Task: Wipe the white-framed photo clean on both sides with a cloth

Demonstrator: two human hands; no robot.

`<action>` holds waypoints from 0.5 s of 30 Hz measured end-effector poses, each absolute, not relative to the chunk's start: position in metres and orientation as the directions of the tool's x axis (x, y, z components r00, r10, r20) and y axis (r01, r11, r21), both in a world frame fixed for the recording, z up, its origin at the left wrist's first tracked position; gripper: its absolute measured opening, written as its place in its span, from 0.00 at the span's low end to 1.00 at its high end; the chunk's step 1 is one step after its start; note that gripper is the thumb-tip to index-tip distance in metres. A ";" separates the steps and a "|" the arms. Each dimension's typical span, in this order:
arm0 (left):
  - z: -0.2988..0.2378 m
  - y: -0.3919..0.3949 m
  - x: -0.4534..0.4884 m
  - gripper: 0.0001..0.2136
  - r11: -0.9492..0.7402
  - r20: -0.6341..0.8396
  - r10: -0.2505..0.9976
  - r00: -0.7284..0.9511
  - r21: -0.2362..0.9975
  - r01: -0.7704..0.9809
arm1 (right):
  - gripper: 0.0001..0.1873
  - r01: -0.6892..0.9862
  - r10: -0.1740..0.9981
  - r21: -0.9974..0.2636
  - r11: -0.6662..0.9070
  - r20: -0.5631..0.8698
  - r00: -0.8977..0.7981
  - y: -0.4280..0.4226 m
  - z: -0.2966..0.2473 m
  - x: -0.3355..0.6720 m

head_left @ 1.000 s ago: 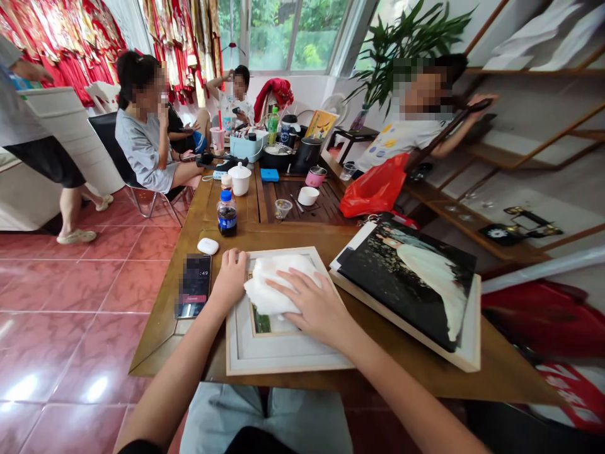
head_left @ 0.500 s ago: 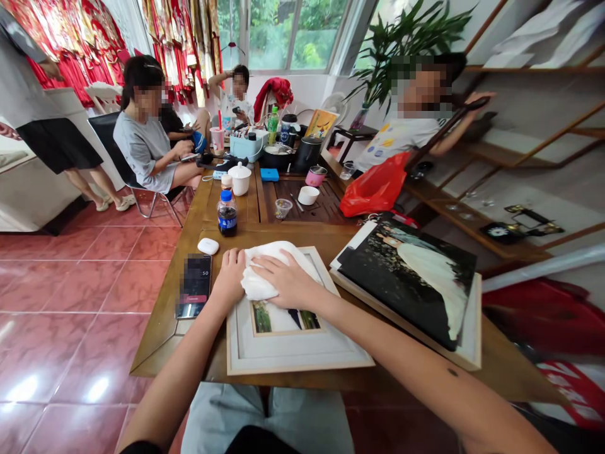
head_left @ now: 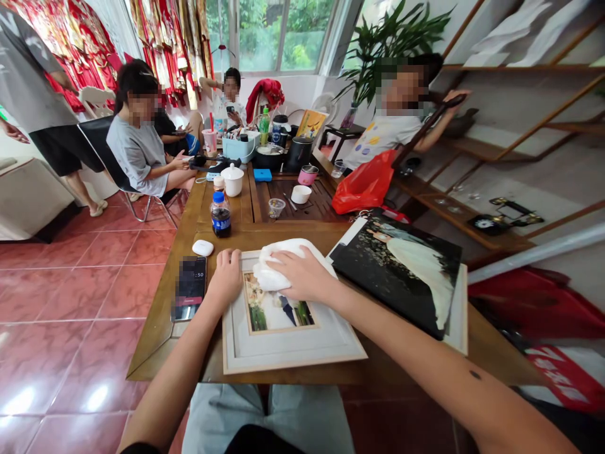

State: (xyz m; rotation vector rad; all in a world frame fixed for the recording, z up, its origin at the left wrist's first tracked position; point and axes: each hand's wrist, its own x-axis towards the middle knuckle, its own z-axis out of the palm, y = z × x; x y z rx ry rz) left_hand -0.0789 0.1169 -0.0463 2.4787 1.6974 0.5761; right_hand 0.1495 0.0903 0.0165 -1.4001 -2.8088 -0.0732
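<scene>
A picture frame (head_left: pixel 293 353) with a pale wooden border and a wide white mat lies face up on the table before me. Inside it a photo (head_left: pixel 278 312) shows greenery and part of a dark suit; its upper part is covered. My left hand (head_left: pixel 227 277) grips the frame's upper left edge, fingers bent over the border. On the frame's upper half, my right hand (head_left: pixel 302 274) presses a bunched white cloth (head_left: pixel 271 277), fingers spread over it. The cloth hides the frame's far right part.
To the left lie a phone (head_left: pixel 189 287) and a white earphone case (head_left: pixel 203 248). A cola bottle (head_left: pixel 220 217) and a lidded white cup (head_left: pixel 232 180) stand beyond. At right, a large dark photo print (head_left: pixel 401 271) rests on another frame. A red plastic bag (head_left: pixel 363 186) and seated people are farther back.
My right hand has slid the cloth rightward over the frame, away from my left hand. More of the photo shows. My left hand stays at the frame's left edge. The view has shifted slightly.
</scene>
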 end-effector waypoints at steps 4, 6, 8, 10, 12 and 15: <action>-0.046 0.117 -0.079 0.21 -0.368 0.247 0.921 0.302 0.291 0.883 | 0.31 0.833 0.834 0.048 0.550 0.023 -0.552 0.091 0.018 0.163; -0.046 0.116 -0.079 0.20 -0.366 0.254 0.920 0.298 0.292 0.884 | 0.31 0.849 0.849 0.051 0.526 0.022 -0.528 0.092 0.018 0.169; -0.045 0.116 -0.079 0.21 -0.368 0.263 0.918 0.296 0.290 0.884 | 0.30 0.859 0.860 0.049 0.509 0.020 -0.510 0.093 0.017 0.173; -0.045 0.116 -0.079 0.21 -0.371 0.268 0.916 0.299 0.281 0.885 | 0.30 0.865 0.865 0.041 0.501 0.020 -0.502 0.093 0.017 0.175; -0.045 0.115 -0.078 0.21 -0.373 0.271 0.914 0.302 0.266 0.889 | 0.30 0.868 0.868 0.028 0.496 0.022 -0.496 0.091 0.016 0.176; -0.045 0.116 -0.077 0.22 -0.385 0.275 0.907 0.320 0.230 0.894 | 0.30 0.874 0.873 0.010 0.486 0.029 -0.486 0.087 0.014 0.175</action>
